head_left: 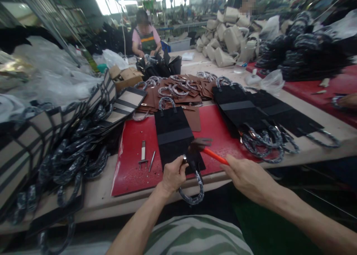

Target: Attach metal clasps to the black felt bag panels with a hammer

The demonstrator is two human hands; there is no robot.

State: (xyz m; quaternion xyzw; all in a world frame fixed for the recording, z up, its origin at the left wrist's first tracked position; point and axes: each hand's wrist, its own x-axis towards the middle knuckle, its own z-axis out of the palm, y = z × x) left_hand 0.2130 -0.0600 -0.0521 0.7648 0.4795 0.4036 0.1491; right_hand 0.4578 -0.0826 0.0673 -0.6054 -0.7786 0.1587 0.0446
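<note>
My right hand (pixel 242 177) is closed around the red-orange handle of a hammer (pixel 214 155), whose dark head hangs just above the lower part of a black bag panel (pixel 174 126). Low on that panel, my left hand (pixel 174 173) pinches a small shiny metal piece (pixel 184 158); its kind is too small to tell. The panel lies flat on a red mat (pixel 134 136). A plastic-wrapped handle (pixel 192 200) curves over the table edge below my hands, and another wrapped handle (pixel 167 102) is at the panel's far end.
On the mat's left lie a flat metal tool (pixel 143 151) and a thin metal rod (pixel 152 161). Striped panels (pixel 83 110) pile up at left, brown panels (pixel 200 87) behind, black panels (pixel 237 102) at right. Across the table sits a person (pixel 146 35); another person's hand (pixel 347 102) shows at right.
</note>
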